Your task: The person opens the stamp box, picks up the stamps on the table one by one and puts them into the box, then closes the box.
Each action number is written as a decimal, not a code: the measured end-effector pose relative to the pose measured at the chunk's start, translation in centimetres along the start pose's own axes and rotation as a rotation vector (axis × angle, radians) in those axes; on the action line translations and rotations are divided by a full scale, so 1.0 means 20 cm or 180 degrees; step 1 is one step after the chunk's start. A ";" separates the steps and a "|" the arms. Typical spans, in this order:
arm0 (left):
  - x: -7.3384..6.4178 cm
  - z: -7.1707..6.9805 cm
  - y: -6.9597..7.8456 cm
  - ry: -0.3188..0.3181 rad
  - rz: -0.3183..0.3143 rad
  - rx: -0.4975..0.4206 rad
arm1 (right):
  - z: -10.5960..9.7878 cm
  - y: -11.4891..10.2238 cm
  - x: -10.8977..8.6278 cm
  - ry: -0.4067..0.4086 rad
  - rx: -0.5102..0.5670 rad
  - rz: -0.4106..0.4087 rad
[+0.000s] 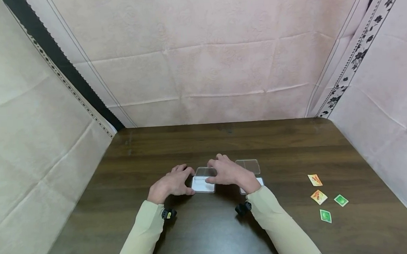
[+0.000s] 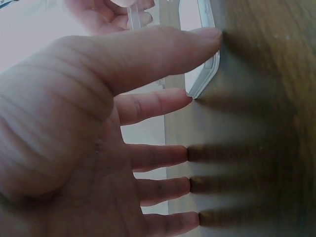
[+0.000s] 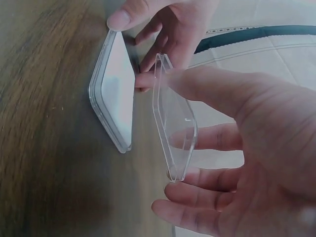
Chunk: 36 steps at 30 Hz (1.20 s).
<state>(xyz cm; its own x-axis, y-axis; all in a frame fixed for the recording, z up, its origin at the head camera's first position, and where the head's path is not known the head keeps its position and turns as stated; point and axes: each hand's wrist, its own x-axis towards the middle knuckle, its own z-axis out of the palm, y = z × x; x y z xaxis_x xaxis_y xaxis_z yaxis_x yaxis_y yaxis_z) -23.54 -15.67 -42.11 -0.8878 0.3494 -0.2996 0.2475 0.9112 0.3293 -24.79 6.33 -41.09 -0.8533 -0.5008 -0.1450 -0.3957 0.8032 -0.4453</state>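
A small flat case with a white inside and clear rim [image 1: 202, 185] lies on the table in front of me. My left hand [image 1: 173, 184] holds its left end, thumb at the near edge and index finger at the far corner. The other left fingers [image 2: 158, 154] reach down to the tabletop. My right hand [image 1: 228, 171] pinches a clear plastic lid [image 3: 178, 116] between thumb and fingers. The lid is tilted above the far side of the case. Whether a hinge joins them I cannot tell.
A second case [image 1: 261, 181], with its clear lid [image 1: 249, 166] behind it, lies partly hidden by my right wrist. To the right are two orange cards [image 1: 318, 197] and two green cards [image 1: 341, 200]. Pale cloth [image 1: 201, 74] hangs around the dark wooden table [image 1: 181, 234].
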 end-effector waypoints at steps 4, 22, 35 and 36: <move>0.00 0.01 0.00 0.0009 0.0011 -0.0002 | 0.00 0.01 0.01 -0.0042 0.0052 0.0011; 0.00 0.00 0.00 -0.0021 0.0012 -0.0003 | -0.04 0.04 0.07 -0.0052 -0.0149 -0.0067; -0.01 -0.01 -0.01 -0.0039 0.0019 -0.0001 | -0.06 0.06 0.13 0.0000 -0.0219 -0.0064; -0.01 -0.01 -0.01 -0.0036 0.0017 0.0003 | -0.06 0.06 0.14 0.0007 -0.0209 -0.0057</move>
<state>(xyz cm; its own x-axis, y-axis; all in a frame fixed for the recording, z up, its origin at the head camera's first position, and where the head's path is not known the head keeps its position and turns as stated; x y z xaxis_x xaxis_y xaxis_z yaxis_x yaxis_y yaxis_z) -23.51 -15.86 -41.97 -0.8820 0.3567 -0.3080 0.2526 0.9095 0.3301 -27.93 6.26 -41.00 -0.8467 -0.5145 -0.1356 -0.4321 0.8136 -0.3889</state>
